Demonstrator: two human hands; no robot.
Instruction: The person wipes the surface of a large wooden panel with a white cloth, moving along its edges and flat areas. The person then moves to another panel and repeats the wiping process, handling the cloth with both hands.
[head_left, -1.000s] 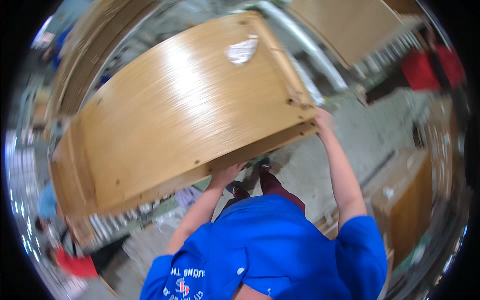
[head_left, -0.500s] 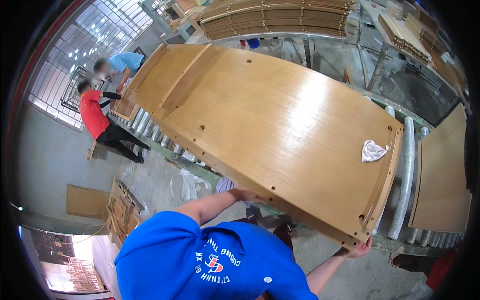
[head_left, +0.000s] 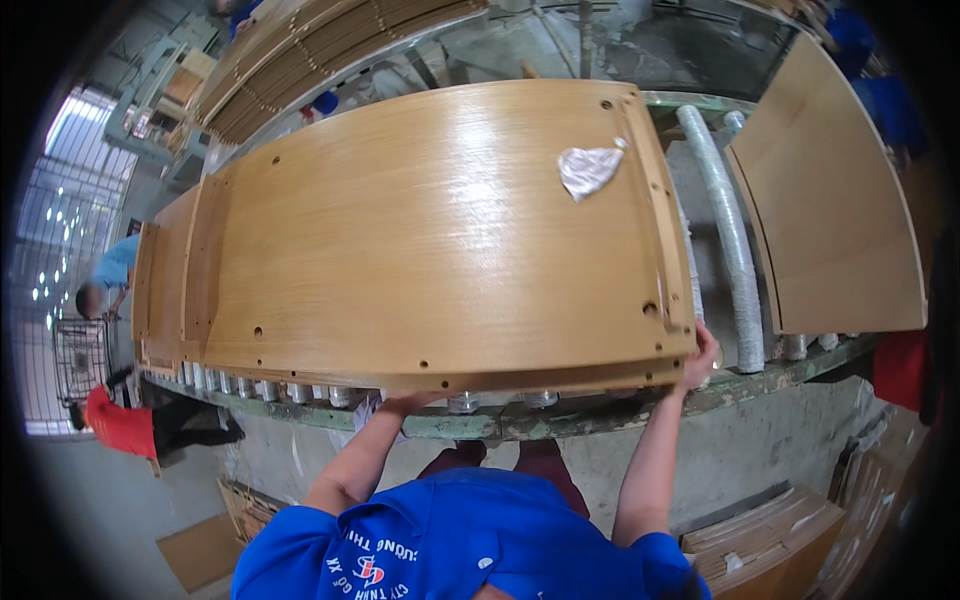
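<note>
A large varnished wooden panel [head_left: 400, 240] with raised rails and drilled holes lies across the roller conveyor [head_left: 500, 424]. My left hand [head_left: 412, 400] holds its near edge from below; the fingers are partly hidden under the wood. At the near right corner, my right hand [head_left: 702, 360] is wrapped round the end of the panel. A crumpled white cloth [head_left: 588, 172] rests on top of the panel near its right end.
Another board [head_left: 830, 200] stands at the right beside a plastic-wrapped roller [head_left: 725, 240]. Stacked slats [head_left: 310, 60] are at the back left. Two people, one in a red shirt [head_left: 120, 422] and one in light blue [head_left: 116, 264], are at the far left. Flat cartons [head_left: 765, 540] lie lower right.
My view has turned, so the panel now runs nearly level across it. My right hand has gone from beneath the near right corner to round its end. My left hand stays at the near edge.
</note>
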